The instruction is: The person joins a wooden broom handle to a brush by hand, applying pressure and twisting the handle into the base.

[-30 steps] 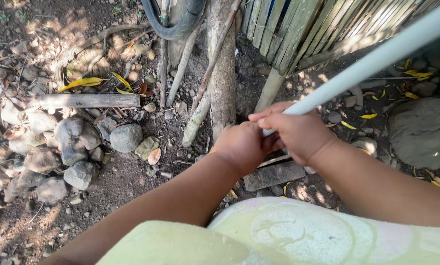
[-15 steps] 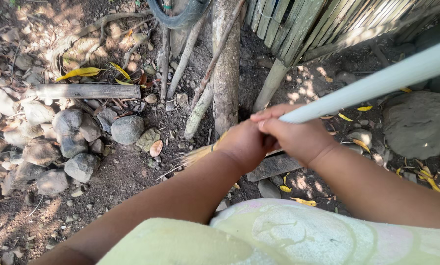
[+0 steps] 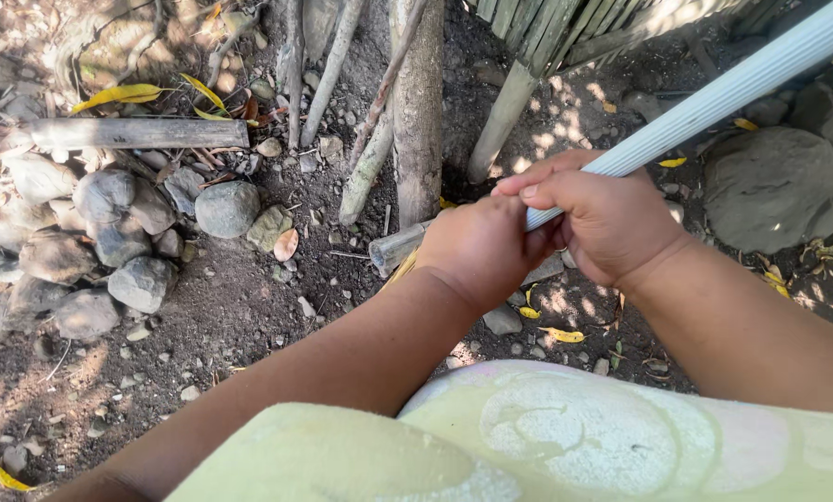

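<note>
Broom handle (image 3: 714,98), pale and ribbed, is gripped by both fists, left hand (image 3: 481,246) just beside right hand (image 3: 607,223), running toward two o'clock; round stones (image 3: 124,242) lie at nine o'clock.

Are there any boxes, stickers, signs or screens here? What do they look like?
None show: only bare ground, stones, sticks, fallen leaves and a slatted fence.
The left hand and right hand both grip a pale ribbed pole, which bears no label.
</note>
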